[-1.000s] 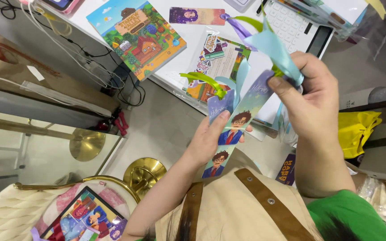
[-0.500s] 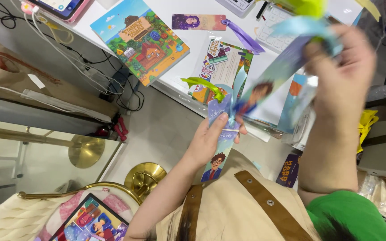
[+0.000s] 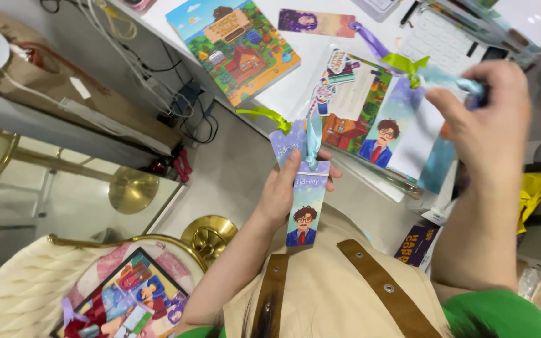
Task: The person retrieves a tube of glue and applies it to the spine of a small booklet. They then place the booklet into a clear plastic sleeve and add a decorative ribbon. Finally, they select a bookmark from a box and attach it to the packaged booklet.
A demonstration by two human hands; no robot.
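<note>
Head view, looking down past a beige apron with brown straps (image 3: 370,281).

Left hand (image 3: 286,188): fingers clenched around a small stack of bookmarks (image 3: 305,188), held upright over the floor, just off the edge of the bench (image 3: 295,81). The front bookmark shows a cartoon figure with dark curly hair, glasses and a blue jacket on a pale purple-to-green ground. A light blue ribbon (image 3: 313,134) runs up from its top; a green ribbon (image 3: 264,114) sticks out to the left from a bookmark behind it. Thumb lies across the left edge of the stack, fingertips wrap around from the right.

Right hand (image 3: 486,119): raised higher and further right, above the bench edge. Fingers pinched on the ribbon end (image 3: 452,80) of one more bookmark (image 3: 389,134), which hangs tilted below the hand; it shows the same kind of figure, here with a red tie. A green bow (image 3: 405,62) sits just beside the pinched ribbon. The two hands are apart and the two lots of bookmarks do not touch.

On the bench: an illustrated book (image 3: 236,44) with a farmhouse cover to the left, a purple bookmark (image 3: 314,22) with a purple ribbon beyond it, a clear sleeve of printed cards (image 3: 349,94) under the hanging bookmark, a white keyboard (image 3: 436,34) at the far right.

Below left: a cream padded chair (image 3: 26,288) with a gold frame, bearing a colourful print and loose cards (image 3: 126,300).
</note>
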